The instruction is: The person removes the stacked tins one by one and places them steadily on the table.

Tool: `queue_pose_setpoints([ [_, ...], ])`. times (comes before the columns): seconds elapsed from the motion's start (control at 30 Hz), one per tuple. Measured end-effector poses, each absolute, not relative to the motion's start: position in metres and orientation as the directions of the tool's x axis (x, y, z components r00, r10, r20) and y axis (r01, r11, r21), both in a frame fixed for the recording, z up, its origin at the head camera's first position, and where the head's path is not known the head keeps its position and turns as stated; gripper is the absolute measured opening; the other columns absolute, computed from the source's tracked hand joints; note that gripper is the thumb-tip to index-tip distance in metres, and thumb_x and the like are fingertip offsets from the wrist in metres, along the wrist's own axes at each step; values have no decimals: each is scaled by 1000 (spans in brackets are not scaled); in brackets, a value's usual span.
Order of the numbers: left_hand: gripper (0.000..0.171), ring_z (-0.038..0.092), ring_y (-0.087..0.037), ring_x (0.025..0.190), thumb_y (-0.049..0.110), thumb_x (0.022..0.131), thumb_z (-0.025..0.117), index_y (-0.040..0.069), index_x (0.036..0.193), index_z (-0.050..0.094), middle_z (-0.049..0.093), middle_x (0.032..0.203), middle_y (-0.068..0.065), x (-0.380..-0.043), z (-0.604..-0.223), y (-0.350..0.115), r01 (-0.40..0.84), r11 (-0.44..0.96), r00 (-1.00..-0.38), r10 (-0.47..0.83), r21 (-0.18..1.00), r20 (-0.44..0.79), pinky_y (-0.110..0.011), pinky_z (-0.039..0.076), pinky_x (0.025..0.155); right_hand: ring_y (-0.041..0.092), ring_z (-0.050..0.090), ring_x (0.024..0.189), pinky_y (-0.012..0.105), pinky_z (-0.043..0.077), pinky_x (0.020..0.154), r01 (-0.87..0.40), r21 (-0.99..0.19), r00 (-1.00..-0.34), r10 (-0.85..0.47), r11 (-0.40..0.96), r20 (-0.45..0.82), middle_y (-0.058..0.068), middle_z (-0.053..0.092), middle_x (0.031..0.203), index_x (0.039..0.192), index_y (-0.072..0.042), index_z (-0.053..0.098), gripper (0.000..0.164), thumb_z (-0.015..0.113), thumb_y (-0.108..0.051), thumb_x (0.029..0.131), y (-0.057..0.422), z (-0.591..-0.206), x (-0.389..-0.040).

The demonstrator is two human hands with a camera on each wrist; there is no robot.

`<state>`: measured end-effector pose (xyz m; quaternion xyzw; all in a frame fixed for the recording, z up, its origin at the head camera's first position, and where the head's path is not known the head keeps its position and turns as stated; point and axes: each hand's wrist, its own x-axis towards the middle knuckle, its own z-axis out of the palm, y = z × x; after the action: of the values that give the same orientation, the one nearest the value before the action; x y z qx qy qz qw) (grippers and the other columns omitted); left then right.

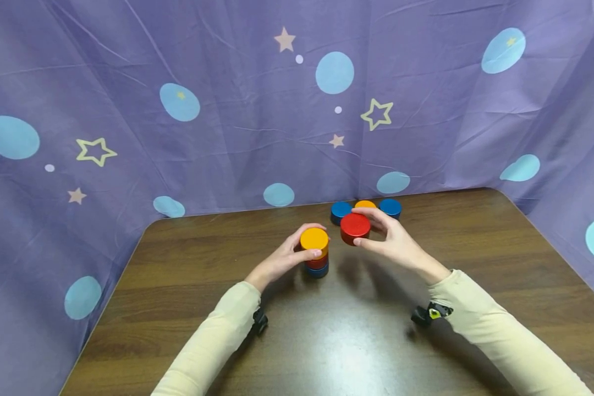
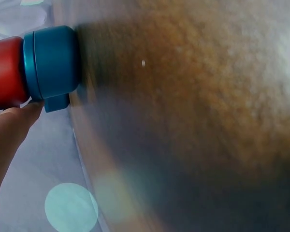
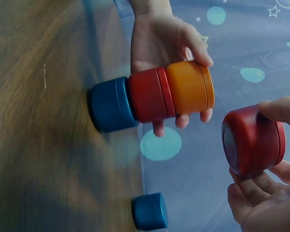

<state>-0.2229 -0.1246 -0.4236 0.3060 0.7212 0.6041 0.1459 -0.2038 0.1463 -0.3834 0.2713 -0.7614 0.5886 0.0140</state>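
A stack of small round lidded tins stands on the table: a blue tin (image 3: pixel 112 105) at the bottom, a red tin (image 3: pixel 151 95) in the middle and an orange tin (image 1: pixel 314 240) on top. My left hand (image 1: pixel 280 260) holds the stack near its top, thumb at the orange tin and fingers behind. My right hand (image 1: pixel 396 242) grips another red tin (image 1: pixel 355 229) between thumb and fingers, raised above the table, right of the stack and apart from it. In the left wrist view, the lower blue tin (image 2: pixel 55 60) shows; the orange one is out of frame.
Behind my right hand, near the table's back edge, stand a blue tin (image 1: pixel 341 213), a partly hidden orange tin (image 1: pixel 365 204) and another blue tin (image 1: pixel 390 208). A purple curtain (image 1: pixel 227 110) hangs behind the brown wooden table (image 1: pixel 188 297).
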Motion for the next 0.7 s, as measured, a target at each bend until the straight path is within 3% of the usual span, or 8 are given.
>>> queue_pose_setpoints([
  [0.1, 52, 51, -24, 115, -2, 93, 56, -2, 141, 36, 56, 129, -16, -223, -424, -125, 273, 68, -759, 628, 960, 171, -41, 37, 101, 29, 56, 116, 22, 40, 98, -417, -892, -864, -382, 178, 328, 15, 53, 132, 134, 1, 50, 56, 73, 1, 83, 153, -386, -204],
  [0.33, 51, 50, -22, 116, 10, 93, 59, 7, 140, 40, 56, 129, -11, -223, -423, -126, 280, 81, -762, 625, 956, 170, -41, 36, 102, 31, 54, 119, 20, 40, 97, -390, -896, -882, -367, 215, 296, 15, 53, 133, 134, 0, 50, 56, 73, -3, 84, 163, -390, -204],
  [0.5, 53, 49, -24, 117, 17, 93, 60, 6, 140, 39, 53, 132, -17, -224, -425, -127, 293, 67, -751, 634, 954, 186, -44, 35, 102, 32, 54, 118, 18, 41, 95, -384, -896, -885, -365, 223, 288, 17, 53, 132, 135, 1, 49, 57, 73, -2, 84, 168, -393, -203],
  [0.7, 48, 50, -23, 117, 11, 94, 60, 11, 139, 42, 54, 131, -19, -224, -424, -125, 292, 60, -754, 628, 955, 191, -42, 36, 102, 35, 53, 118, 16, 40, 95, -384, -896, -888, -354, 224, 293, 19, 52, 133, 135, 5, 47, 59, 73, 0, 83, 173, -400, -204],
])
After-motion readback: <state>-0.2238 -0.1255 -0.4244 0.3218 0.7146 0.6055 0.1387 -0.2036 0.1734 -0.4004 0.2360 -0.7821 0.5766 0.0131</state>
